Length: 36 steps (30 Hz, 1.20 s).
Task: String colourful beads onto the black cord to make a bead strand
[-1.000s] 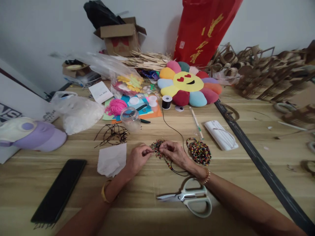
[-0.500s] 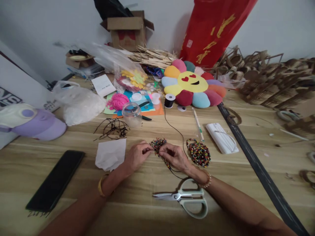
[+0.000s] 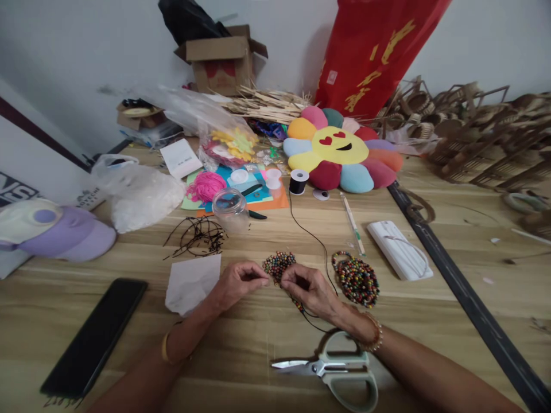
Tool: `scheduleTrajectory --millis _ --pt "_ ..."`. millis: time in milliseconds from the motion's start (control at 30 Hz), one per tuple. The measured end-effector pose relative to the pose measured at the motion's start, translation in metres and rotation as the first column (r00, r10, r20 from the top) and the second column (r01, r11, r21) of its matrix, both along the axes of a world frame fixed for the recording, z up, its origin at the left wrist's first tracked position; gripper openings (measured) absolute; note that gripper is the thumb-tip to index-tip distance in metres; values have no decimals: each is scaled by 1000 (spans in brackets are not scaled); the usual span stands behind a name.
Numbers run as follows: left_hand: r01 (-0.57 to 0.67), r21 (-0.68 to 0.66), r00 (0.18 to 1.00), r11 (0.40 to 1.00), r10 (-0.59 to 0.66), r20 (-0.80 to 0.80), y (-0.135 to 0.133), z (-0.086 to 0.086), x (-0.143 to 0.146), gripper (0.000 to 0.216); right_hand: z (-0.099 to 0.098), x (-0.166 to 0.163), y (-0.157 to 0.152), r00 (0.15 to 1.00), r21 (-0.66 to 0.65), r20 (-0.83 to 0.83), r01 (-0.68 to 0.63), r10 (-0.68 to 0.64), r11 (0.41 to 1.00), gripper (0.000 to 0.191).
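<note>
A small pile of multicoloured beads [image 3: 276, 265] lies on the table just beyond my fingertips. My left hand [image 3: 238, 281] is at its near left side, thumb and forefinger pinched; anything between them is too small to see. My right hand [image 3: 312, 289] is closed in a pinch at the pile's right edge. Below its fingers hangs a short row of strung beads [image 3: 298, 304] on black cord [image 3: 316, 327], but the fingertips' exact hold is hidden. The black cord also runs back to a spool [image 3: 298, 182]. Right of my right hand lies a coil of strung beads [image 3: 358, 280].
Scissors [image 3: 327, 367] lie near my right forearm. A phone [image 3: 94, 335] and white paper [image 3: 193, 284] are on the left, with cut black cords [image 3: 198, 236] and a clear jar [image 3: 230, 211] behind. Farther right are a white power bank [image 3: 398, 250] and a flower cushion [image 3: 340, 150].
The view has tilted slightly, so the table things sit lower. My left fingertips have drawn a little back from the beads; my right hand stays pinched beside the pile.
</note>
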<state>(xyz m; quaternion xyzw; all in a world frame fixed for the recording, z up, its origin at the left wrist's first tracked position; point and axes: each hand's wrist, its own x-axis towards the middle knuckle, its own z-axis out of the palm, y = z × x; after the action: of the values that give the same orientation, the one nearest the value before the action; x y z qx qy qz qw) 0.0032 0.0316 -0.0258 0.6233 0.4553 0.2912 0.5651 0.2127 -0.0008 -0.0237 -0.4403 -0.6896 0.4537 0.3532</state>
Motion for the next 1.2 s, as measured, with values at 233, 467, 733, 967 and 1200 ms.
scheduleTrajectory --millis 233,467,733,967,1200 --pt "28 -173 996 984 -12 89 3 5 -3 20 -2 1 -1 994 222 60 -102 91 970 15" --pt "71 -123 998 990 -70 7 2 1 -3 15 -2 2 -1 991 260 115 -95 67 961 14" --pt "72 -105 996 992 -76 -38 0 7 1 10 -6 1 -1 987 268 147 -98 60 958 12" --pt "93 -106 994 990 -99 -49 1 6 2 10 -5 0 -1 982 275 169 -127 83 953 12" --pt "106 -79 993 991 -110 -43 1 4 1 10 -6 0 -1 981 304 179 -132 80 944 12"
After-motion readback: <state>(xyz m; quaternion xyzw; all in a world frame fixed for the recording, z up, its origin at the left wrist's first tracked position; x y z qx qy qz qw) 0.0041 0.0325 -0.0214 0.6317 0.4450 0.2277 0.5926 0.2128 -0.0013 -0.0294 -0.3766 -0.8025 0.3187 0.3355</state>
